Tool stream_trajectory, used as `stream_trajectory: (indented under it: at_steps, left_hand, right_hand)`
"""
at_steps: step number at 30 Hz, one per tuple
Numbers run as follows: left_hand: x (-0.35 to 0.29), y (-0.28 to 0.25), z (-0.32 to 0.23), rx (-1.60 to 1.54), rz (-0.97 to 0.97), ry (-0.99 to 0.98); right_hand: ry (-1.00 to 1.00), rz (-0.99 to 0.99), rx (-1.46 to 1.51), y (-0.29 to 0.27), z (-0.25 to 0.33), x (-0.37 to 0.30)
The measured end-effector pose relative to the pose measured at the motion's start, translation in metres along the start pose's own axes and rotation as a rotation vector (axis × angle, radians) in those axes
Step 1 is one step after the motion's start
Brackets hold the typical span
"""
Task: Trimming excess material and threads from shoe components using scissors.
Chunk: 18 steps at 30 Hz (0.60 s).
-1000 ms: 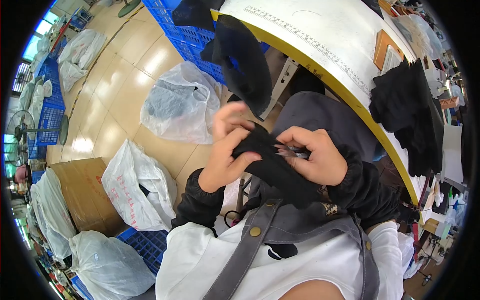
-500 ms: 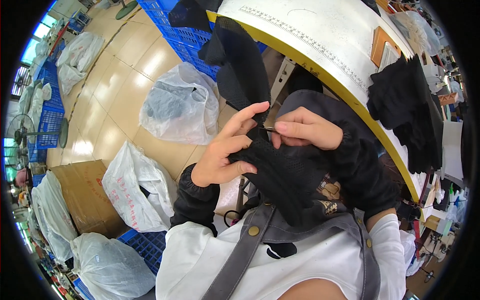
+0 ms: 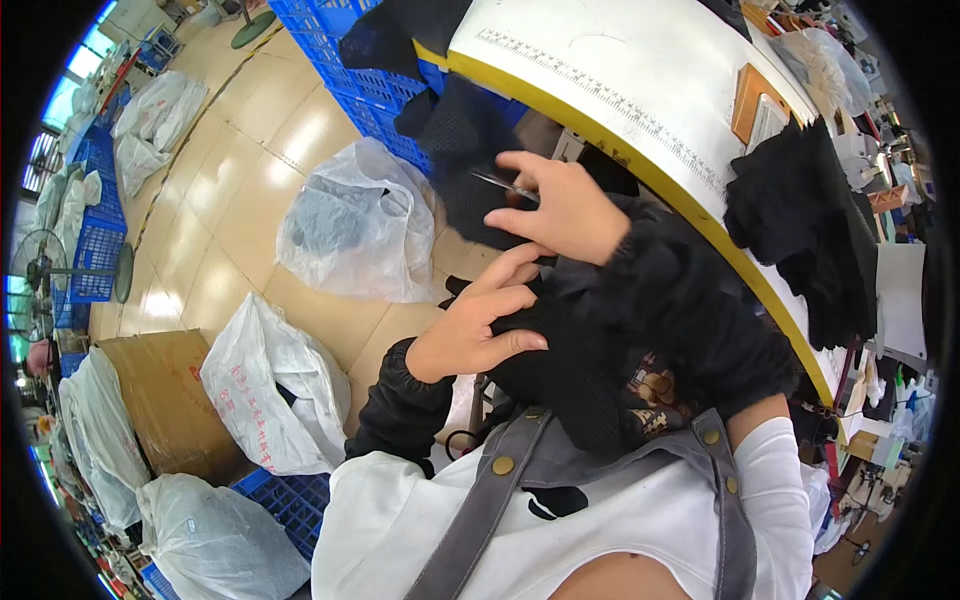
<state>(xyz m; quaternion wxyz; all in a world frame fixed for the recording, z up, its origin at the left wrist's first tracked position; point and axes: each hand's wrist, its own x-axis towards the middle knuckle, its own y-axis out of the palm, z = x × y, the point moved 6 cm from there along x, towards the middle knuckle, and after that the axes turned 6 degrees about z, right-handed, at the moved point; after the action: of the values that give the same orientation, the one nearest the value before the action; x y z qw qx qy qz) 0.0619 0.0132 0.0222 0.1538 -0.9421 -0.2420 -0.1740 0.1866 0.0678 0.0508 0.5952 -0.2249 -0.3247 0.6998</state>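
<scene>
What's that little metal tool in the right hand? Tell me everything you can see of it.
The metal tool looks slim and silvery, narrowing to a fine point. The right hand grips it, fingers hiding its back end. It points toward the picture's left, tilted slightly upward, in front of black cloth. Whether it touches that cloth is unclear.

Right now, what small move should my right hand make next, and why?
Perhaps pinch the dark mesh piece: your right hand, holding a slim metal tool, overlaps its edge in this view, though contact is unclear, while your left hand is on the black cloth.
</scene>
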Motion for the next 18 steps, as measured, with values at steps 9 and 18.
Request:
stream_trajectory:
  at_steps: [9, 18]
  left_hand:
    - [-0.025, -0.029, 0.002, 0.14, -0.36, -0.046]
    - [-0.022, -0.015, 0.005, 0.114, -0.222, -0.221]
  right_hand:
    - [-0.063, 0.196, 0.259, 0.01, 0.008, -0.056]
    - [0.227, 0.517, 0.535, -0.006, -0.018, -0.037]
